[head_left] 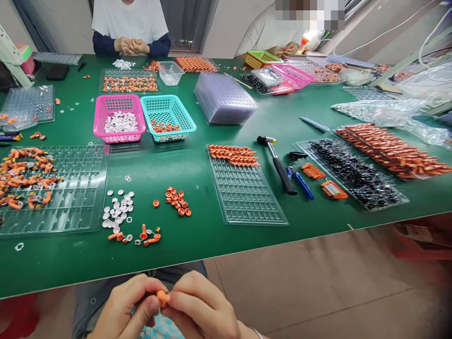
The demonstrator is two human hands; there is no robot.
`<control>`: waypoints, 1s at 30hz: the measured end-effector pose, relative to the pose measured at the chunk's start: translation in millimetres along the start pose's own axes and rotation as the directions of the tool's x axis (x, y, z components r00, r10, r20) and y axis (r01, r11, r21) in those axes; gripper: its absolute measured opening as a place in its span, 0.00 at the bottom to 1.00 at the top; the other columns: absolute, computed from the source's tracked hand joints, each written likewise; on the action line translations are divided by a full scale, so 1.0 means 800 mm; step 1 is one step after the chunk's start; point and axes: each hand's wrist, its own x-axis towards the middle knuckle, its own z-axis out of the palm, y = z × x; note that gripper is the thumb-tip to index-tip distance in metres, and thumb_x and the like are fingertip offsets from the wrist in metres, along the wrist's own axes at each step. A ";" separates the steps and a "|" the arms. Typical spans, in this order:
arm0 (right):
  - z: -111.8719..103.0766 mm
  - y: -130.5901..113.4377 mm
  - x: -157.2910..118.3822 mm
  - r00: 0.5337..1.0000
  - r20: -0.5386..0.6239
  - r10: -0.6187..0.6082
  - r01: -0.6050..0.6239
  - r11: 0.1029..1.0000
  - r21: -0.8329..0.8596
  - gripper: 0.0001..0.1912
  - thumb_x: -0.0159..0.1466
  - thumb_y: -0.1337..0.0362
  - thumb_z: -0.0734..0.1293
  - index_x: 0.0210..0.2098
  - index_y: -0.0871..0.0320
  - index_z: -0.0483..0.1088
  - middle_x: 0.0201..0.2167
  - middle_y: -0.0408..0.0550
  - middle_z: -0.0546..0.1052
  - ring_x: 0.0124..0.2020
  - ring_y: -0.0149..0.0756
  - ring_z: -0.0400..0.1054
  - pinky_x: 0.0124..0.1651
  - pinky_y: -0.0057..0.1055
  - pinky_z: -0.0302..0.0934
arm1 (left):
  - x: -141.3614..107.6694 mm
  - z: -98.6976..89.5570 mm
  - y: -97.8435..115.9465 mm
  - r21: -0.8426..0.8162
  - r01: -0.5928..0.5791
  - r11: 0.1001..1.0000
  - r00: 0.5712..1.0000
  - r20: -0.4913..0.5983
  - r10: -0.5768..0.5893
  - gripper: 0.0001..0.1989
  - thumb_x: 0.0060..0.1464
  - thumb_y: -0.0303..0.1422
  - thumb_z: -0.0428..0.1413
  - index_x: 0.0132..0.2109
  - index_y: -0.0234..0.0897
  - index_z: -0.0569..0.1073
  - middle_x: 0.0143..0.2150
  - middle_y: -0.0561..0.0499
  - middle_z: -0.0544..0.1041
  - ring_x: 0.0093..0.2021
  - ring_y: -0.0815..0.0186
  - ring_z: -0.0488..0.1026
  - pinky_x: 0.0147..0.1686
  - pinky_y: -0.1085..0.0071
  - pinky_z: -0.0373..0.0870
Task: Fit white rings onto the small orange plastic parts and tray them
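Orange piece [163, 298] up between both hands, over the lap, just off the near edge of the worktop [197, 249]; not laid down yet. Progress, my read: batch part-way, early side. Clear tray [256, 207] mid-worktop has orange rows [233, 154] at far end only, so prob. a small share done. Plenty left: heap of loose orange parts w/ wires & metal bits [26, 174] on the big L tray [79, 188], a few more parts [151, 239] nr the edge, plus white discs [118, 209] & orange caps [178, 200] in loose clusters. More discs in pink basket [120, 99], more caps in teal basket [169, 100]. Hammer [277, 165] & blue pliers [300, 181] lie R of the clear tray, neither in use. Pose: hands low, nr bottom of view, drawn in close, tips meeting at the piece. L hand [129, 303] pinches it, thumb vs. curled forefinger. R hand [208, 306] comes in from R, fingers bent, tips closed on the piece's R end; exact grip there partly hidden, can't be sure what they press.
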 end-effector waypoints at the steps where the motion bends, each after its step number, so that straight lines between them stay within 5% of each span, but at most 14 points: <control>1: 0.000 0.000 0.000 1.000 0.002 -0.013 0.013 1.000 -0.010 0.06 0.69 0.71 0.63 0.40 0.62 0.72 0.27 0.52 0.76 0.26 0.34 0.68 0.28 0.30 0.66 | 0.000 0.000 0.000 0.000 -0.002 1.000 1.000 -0.002 0.002 0.12 0.65 0.38 0.50 0.42 0.40 0.76 0.30 0.54 0.73 0.27 0.70 0.72 0.29 0.80 0.68; 14: -0.004 -0.004 0.008 0.994 -0.016 -0.106 0.105 0.994 -0.041 0.07 0.68 0.74 0.63 0.39 0.66 0.73 0.23 0.52 0.77 0.24 0.35 0.68 0.25 0.30 0.67 | -0.001 0.009 -0.001 -0.071 -0.034 0.997 0.997 -0.064 0.030 0.12 0.65 0.36 0.51 0.41 0.40 0.78 0.31 0.51 0.78 0.27 0.68 0.75 0.30 0.78 0.72; 30: 0.003 -0.004 0.006 0.994 -0.083 -0.072 0.070 0.997 -0.023 0.09 0.69 0.74 0.61 0.38 0.63 0.73 0.23 0.50 0.76 0.23 0.33 0.68 0.25 0.29 0.67 | -0.001 0.016 0.001 -0.136 -0.034 0.990 0.992 -0.126 0.017 0.13 0.64 0.40 0.52 0.42 0.40 0.80 0.28 0.51 0.78 0.26 0.66 0.76 0.31 0.76 0.75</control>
